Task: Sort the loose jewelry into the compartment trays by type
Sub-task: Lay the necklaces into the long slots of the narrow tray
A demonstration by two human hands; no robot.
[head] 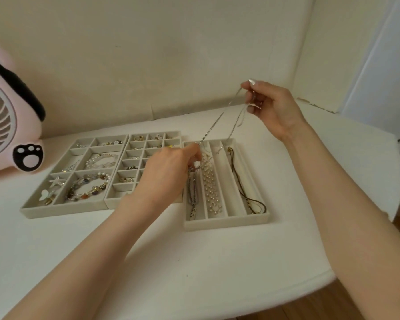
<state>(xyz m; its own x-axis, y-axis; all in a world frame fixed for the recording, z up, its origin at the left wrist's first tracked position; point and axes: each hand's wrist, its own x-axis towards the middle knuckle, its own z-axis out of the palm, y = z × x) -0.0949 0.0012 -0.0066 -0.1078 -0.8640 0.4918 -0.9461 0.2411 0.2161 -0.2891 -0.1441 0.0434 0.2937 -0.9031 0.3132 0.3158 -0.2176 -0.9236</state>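
Silver chain necklace [214,124], centre frame: top pinched in grip of right hand [269,108]; lower end pinched by left hand [169,173] above necklace tray [226,224].

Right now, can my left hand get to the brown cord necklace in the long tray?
Probably, but not freely. The brown cord necklace lies uncovered in the rightmost slot of the long tray, but the left hand seems to pinch the silver chain that the right hand holds up.
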